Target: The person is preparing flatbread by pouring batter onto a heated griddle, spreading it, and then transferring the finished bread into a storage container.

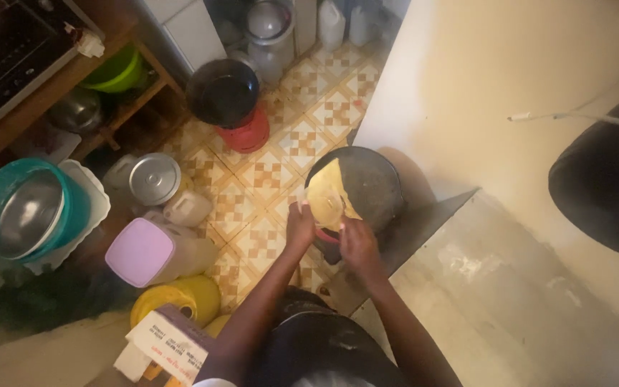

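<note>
A thin, pale yellow round flatbread (pixel 327 197) hangs folded over the near edge of a dark round pan (pixel 370 183) on the floor. My left hand (pixel 300 226) pinches the bread's lower left edge. My right hand (pixel 356 242) holds its lower right edge, close to the pan's rim. A red base (pixel 327 236) shows just under the pan, between my hands. Part of the bread lies inside the pan.
A black pot (pixel 222 92) sits on a red stove (pixel 248 132) farther off on the patterned tile floor. Left are a lidded metal pot (pixel 155 178), a lilac-lidded container (pixel 141 252), a yellow bucket (pixel 180 297) and a teal basin (pixel 30 208). A pale wall (pixel 510 64) rises on the right.
</note>
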